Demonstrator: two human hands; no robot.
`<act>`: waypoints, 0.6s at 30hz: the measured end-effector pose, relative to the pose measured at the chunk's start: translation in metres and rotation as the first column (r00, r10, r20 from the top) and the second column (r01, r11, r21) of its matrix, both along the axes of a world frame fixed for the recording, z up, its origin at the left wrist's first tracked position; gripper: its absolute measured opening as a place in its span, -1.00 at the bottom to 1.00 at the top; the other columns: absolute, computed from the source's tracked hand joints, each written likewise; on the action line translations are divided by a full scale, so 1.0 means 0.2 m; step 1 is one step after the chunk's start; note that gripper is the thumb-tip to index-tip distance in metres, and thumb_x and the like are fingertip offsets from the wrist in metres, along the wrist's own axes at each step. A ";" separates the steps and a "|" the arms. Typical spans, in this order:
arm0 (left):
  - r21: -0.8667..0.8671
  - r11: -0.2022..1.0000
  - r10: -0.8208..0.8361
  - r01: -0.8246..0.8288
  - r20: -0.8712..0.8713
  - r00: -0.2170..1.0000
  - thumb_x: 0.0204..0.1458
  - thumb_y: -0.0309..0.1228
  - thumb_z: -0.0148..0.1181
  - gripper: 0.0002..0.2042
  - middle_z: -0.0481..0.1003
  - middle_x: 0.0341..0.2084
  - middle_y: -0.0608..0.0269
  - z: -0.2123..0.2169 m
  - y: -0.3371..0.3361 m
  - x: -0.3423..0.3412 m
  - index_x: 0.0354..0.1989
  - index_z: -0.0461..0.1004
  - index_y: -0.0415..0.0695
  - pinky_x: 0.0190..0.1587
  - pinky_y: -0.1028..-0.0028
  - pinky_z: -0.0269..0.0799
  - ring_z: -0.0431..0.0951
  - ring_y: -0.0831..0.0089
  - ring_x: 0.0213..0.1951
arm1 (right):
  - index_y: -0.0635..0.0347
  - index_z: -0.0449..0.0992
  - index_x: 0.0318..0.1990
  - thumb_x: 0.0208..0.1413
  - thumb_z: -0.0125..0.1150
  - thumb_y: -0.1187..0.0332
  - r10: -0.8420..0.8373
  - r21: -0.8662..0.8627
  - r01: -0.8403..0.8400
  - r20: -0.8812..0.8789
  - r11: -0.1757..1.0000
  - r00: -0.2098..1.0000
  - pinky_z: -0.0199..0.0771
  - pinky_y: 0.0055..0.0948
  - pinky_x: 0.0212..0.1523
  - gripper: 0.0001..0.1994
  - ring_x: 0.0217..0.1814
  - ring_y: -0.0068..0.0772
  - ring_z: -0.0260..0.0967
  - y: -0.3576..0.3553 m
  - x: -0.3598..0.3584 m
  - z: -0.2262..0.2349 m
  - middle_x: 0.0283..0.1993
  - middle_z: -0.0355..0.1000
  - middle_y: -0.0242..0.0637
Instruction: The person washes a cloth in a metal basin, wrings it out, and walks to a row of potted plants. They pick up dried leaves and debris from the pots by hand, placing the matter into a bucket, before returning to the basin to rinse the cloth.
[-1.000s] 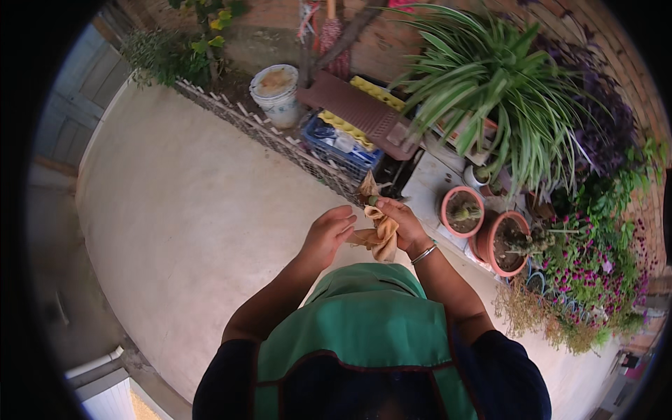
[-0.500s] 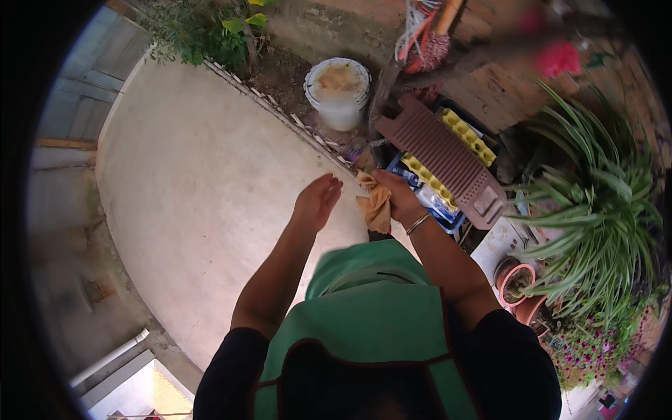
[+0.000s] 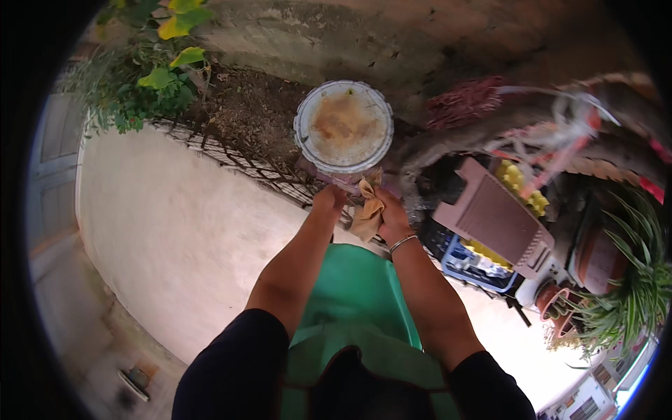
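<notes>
The right hand (image 3: pixel 392 215) is pinching a crumpled tan cloth (image 3: pixel 367 218), which is hanging between the two hands, while the left hand (image 3: pixel 330 199) is reaching in just beside it—whether its fingers are wide or narrow, I cannot tell. To the right, a blue crate (image 3: pixel 478 281) is holding yellow egg trays (image 3: pixel 488 253) and blue-and-white packaging, and a brown washboard (image 3: pixel 493 217) is lying across its top. Just beyond the hands, a white bucket (image 3: pixel 343 127) is standing on soil, its brown-stained lid hiding the inside. Compared with half a second ago, the hands are now sitting before the bucket—no longer beside the crate—and the left hand is coming closer to the cloth.
</notes>
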State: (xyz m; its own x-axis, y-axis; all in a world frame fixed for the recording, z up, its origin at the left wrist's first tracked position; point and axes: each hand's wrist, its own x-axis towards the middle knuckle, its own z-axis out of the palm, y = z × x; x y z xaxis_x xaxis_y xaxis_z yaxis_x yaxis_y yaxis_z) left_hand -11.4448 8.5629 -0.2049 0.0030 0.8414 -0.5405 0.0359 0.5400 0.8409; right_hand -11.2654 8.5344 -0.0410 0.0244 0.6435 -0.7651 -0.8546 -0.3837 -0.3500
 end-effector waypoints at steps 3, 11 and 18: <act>-0.227 0.974 0.026 -0.016 0.044 0.999 0.08 -0.47 -0.03 -0.88 0.44 -0.44 0.10 -0.35 0.12 -0.16 -0.28 0.34 -0.26 -0.38 0.44 0.48 0.47 0.30 -0.40 | 0.26 0.47 -0.18 0.03 0.14 0.35 -0.093 -0.143 0.098 0.044 0.985 0.995 0.39 -0.44 -0.19 -0.78 -0.22 -0.42 0.39 0.17 -0.18 -0.21 -0.23 0.44 -0.32; -0.637 0.736 0.279 -0.230 -0.024 0.960 0.09 -0.39 0.00 -0.71 0.43 -0.24 0.04 -0.18 0.58 0.03 -0.07 0.32 -0.29 -0.26 0.38 0.43 0.46 0.26 -0.22 | 0.23 0.45 -0.13 0.09 0.09 0.33 -0.214 -0.175 0.232 0.116 0.957 0.970 0.39 -0.42 -0.15 -0.77 -0.18 -0.42 0.38 0.32 -0.30 -0.58 -0.19 0.43 -0.34; -0.606 0.768 0.464 -0.206 0.306 0.832 -0.10 -0.41 0.20 -0.65 0.38 -0.24 0.22 0.22 0.73 0.09 -0.10 0.30 -0.14 -0.41 0.46 0.32 0.39 0.42 -0.27 | 0.24 0.42 -0.15 0.11 0.09 0.34 -0.192 -0.104 0.213 0.183 0.971 0.964 0.40 -0.45 -0.15 -0.79 -0.19 -0.43 0.39 0.43 -0.27 -0.19 -0.20 0.42 -0.32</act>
State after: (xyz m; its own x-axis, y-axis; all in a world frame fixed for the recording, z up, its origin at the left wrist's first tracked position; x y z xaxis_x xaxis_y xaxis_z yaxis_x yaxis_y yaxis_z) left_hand -11.4271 8.7096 -0.1616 0.1083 0.4096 -0.9058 -0.5151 0.8025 0.3013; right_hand -11.3201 8.6205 -0.0791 0.2815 0.5143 -0.8101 -0.8506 -0.2570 -0.4587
